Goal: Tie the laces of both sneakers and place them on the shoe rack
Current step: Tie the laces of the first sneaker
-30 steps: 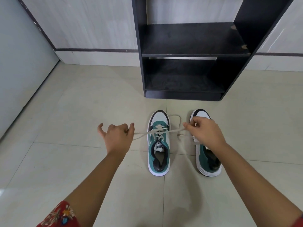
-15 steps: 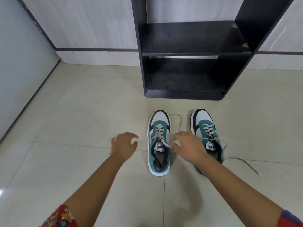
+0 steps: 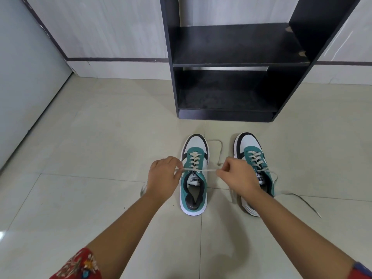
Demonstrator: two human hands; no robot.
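Pale glossy floor tiles [image 3: 100, 158] carry 2 teal, white and black sneakers side by side, toes toward a black 2-shelf wooden shoe rack [image 3: 237, 63]. Over the left sneaker [image 3: 194, 178], the left hand [image 3: 163, 178] and right hand [image 3: 237, 176] each pinch its cream lace [image 3: 209, 170], stretched taut between them. The right sneaker [image 3: 249, 152] lies with laces trailing loose.

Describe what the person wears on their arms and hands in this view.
Both hands, the left hand and the right hand, are bare: no gloves, rings, watch or bracelets show. The forearms are uncovered. At the bottom edge, the left sleeve is red with a multicoloured floral pattern, and only a corner of the right sleeve shows, red with a dark blue patch.
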